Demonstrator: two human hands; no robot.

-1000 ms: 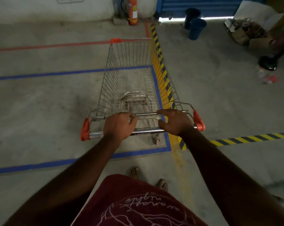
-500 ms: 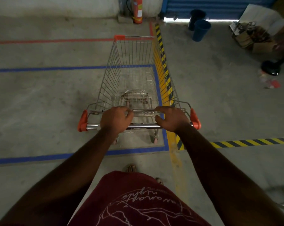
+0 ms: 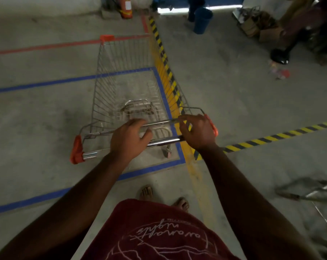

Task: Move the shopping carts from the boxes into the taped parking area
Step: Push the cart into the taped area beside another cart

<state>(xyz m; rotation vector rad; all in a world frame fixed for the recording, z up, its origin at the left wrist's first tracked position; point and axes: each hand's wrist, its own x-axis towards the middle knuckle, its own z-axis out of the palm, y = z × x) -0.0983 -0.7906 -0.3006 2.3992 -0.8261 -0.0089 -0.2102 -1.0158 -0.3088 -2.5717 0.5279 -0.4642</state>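
Observation:
A wire shopping cart (image 3: 121, 81) with orange corner caps stands inside the rectangle of blue tape (image 3: 153, 168) on the concrete floor, its right side along the yellow-black striped line (image 3: 166, 66). My left hand (image 3: 128, 140) lies over the middle of the chrome handle (image 3: 163, 142), fingers loosely curled around it. Gripping the handle's right end beside the orange cap is my right hand (image 3: 197, 133). The cart's basket is empty.
A second cart (image 3: 309, 192), blurred, shows at the right edge. Two blue buckets (image 3: 202, 20), a fire extinguisher (image 3: 126, 7) and cardboard boxes (image 3: 260, 27) stand at the far wall. A red tape line (image 3: 46, 47) runs beyond the blue one.
The cart has turned slightly, so its handle now slants down to the left. My right hand has slid to the handle's right end. My left hand's fingers have loosened.

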